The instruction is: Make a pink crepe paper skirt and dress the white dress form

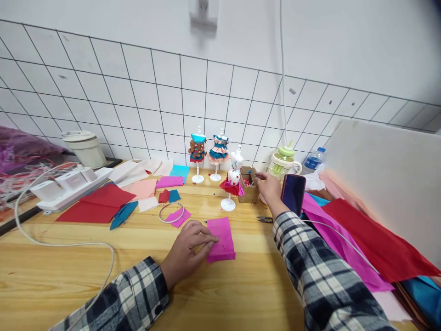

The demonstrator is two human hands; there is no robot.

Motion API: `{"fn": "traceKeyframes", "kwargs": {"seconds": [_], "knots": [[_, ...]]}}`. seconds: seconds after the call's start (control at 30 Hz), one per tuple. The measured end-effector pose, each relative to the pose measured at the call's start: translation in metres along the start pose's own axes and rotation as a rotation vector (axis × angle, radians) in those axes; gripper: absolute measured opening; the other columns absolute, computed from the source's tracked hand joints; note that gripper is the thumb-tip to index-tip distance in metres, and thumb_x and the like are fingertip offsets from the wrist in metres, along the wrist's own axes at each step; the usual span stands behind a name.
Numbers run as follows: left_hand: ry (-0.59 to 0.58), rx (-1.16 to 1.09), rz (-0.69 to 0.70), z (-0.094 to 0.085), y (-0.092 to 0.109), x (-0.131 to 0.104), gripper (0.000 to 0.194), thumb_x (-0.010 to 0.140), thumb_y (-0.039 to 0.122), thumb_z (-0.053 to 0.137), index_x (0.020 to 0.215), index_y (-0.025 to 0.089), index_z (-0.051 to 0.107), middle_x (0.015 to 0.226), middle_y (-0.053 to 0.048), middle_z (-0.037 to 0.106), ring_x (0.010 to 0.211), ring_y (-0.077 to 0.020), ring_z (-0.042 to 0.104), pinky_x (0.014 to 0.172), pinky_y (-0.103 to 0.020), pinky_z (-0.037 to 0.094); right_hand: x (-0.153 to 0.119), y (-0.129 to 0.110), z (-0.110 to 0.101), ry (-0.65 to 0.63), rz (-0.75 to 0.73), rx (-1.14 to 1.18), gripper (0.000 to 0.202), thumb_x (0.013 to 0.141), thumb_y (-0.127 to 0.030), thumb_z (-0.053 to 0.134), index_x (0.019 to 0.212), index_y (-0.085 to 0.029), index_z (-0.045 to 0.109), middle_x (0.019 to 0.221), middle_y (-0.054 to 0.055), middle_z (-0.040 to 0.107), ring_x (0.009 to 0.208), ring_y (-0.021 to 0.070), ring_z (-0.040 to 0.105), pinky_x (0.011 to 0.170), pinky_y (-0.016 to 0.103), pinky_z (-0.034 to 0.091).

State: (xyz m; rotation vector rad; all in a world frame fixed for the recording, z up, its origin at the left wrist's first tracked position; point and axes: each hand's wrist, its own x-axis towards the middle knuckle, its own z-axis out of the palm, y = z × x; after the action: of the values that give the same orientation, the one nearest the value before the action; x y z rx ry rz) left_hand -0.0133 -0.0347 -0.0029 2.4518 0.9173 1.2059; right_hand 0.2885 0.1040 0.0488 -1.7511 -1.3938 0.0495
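Observation:
In the head view my left hand [191,248] rests at the left edge of a folded magenta fabric piece [223,243], thumb and forefinger closed together on it. My right hand [269,187] reaches to the right rim of a small cardboard box [248,195] with small red bits inside. Its fingers are closed, and what they hold, if anything, is hidden. Just left of the box stands a small white dress form [234,174] with a red and magenta skirt. Black thread snips [265,219] lie below my right wrist.
Two dressed mini forms [197,149] [218,151] stand by the wall. Left are fabric scraps [99,202], a hoop [159,212] and a power strip [69,191] with its cable. Right are a phone [293,194], a green-lidded jug [284,165], a bottle [314,161] and piled cloth [372,234].

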Motion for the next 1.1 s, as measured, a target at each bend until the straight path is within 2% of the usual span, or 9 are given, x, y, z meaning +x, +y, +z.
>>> {"fn": "traceKeyframes", "kwargs": {"seconds": [0.13, 0.17, 0.2, 0.3, 0.4, 0.63, 0.77, 0.9, 1.1], "knots": [[0.045, 0.000, 0.005, 0.000, 0.001, 0.001, 0.019, 0.088, 0.018, 0.056, 0.091, 0.024, 0.073, 0.084, -0.003, 0.069, 0.082, -0.0163, 0.059, 0.075, -0.032, 0.046, -0.041, -0.007, -0.008, 0.147, -0.074, 0.044, 0.031, 0.087, -0.033, 0.050, 0.106, -0.019, 0.070, 0.101, 0.009, 0.069, 0.096, 0.0228, 0.060, 0.086, 0.035, 0.045], [0.059, 0.002, -0.001, 0.000, 0.002, 0.001, 0.018, 0.088, 0.019, 0.056, 0.091, 0.024, 0.073, 0.083, -0.003, 0.069, 0.081, -0.0162, 0.059, 0.075, -0.032, 0.046, -0.060, -0.010, -0.009, 0.224, -0.147, 0.119, 0.031, 0.087, -0.033, 0.051, 0.106, -0.017, 0.068, 0.095, 0.009, 0.068, 0.089, 0.0219, 0.060, 0.082, 0.035, 0.045], [0.070, 0.003, -0.010, 0.000, 0.003, 0.001, 0.018, 0.087, 0.019, 0.056, 0.090, 0.024, 0.073, 0.083, -0.003, 0.069, 0.081, -0.0162, 0.059, 0.075, -0.032, 0.046, -0.082, -0.015, -0.009, 0.211, -0.217, 0.198, 0.029, 0.086, -0.034, 0.053, 0.104, -0.017, 0.068, 0.088, 0.007, 0.067, 0.080, 0.0200, 0.059, 0.075, 0.033, 0.046], [0.079, 0.013, -0.045, 0.000, 0.008, 0.000, 0.019, 0.087, 0.019, 0.056, 0.089, 0.025, 0.074, 0.082, -0.003, 0.069, 0.082, -0.0164, 0.057, 0.076, -0.033, 0.046, -0.148, -0.032, -0.010, -0.065, -0.279, 0.389, 0.019, 0.087, -0.033, 0.057, 0.094, -0.019, 0.068, 0.075, 0.002, 0.060, 0.062, 0.0151, 0.052, 0.058, 0.028, 0.042], [0.086, 0.034, -0.102, -0.001, 0.014, -0.001, 0.018, 0.086, 0.021, 0.057, 0.089, 0.026, 0.075, 0.081, -0.003, 0.068, 0.082, -0.0169, 0.056, 0.078, -0.033, 0.045, -0.188, -0.049, -0.014, -0.283, -0.345, 0.453, 0.015, 0.087, -0.032, 0.059, 0.091, -0.022, 0.070, 0.073, 0.002, 0.059, 0.064, 0.0157, 0.053, 0.059, 0.028, 0.043], [0.085, 0.082, -0.128, -0.002, 0.018, -0.002, 0.018, 0.086, 0.022, 0.057, 0.087, 0.025, 0.074, 0.081, -0.003, 0.068, 0.084, -0.0175, 0.055, 0.080, -0.035, 0.043, -0.199, -0.058, -0.013, -0.360, -0.256, 0.494, 0.014, 0.084, -0.032, 0.065, 0.093, -0.024, 0.072, 0.075, 0.003, 0.063, 0.072, 0.0189, 0.058, 0.066, 0.032, 0.047], [0.052, 0.083, -0.130, 0.001, 0.016, -0.003, 0.017, 0.086, 0.022, 0.057, 0.086, 0.024, 0.074, 0.084, -0.003, 0.069, 0.086, -0.0182, 0.055, 0.080, -0.035, 0.043, -0.201, -0.057, -0.009, -0.390, -0.224, 0.531, 0.008, 0.082, -0.027, 0.067, 0.085, -0.024, 0.073, 0.074, 0.002, 0.066, 0.071, 0.0187, 0.060, 0.067, 0.031, 0.047], [0.007, 0.101, -0.123, 0.003, 0.014, -0.003, 0.016, 0.086, 0.023, 0.057, 0.086, 0.024, 0.073, 0.085, -0.003, 0.069, 0.086, -0.0182, 0.056, 0.081, -0.036, 0.041, -0.201, -0.058, -0.011, -0.388, -0.257, 0.512, 0.004, 0.081, -0.025, 0.066, 0.081, -0.023, 0.070, 0.076, 0.002, 0.066, 0.074, 0.0189, 0.059, 0.070, 0.032, 0.047], [-0.030, 0.123, -0.129, 0.001, 0.018, -0.002, 0.017, 0.088, 0.026, 0.056, 0.085, 0.024, 0.073, 0.086, -0.003, 0.070, 0.086, -0.0186, 0.055, 0.081, -0.037, 0.040, -0.202, -0.056, -0.011, -0.412, -0.339, 0.453, 0.005, 0.086, -0.023, 0.058, 0.082, -0.021, 0.061, 0.078, 0.002, 0.059, 0.072, 0.0166, 0.054, 0.065, 0.029, 0.042]]}}
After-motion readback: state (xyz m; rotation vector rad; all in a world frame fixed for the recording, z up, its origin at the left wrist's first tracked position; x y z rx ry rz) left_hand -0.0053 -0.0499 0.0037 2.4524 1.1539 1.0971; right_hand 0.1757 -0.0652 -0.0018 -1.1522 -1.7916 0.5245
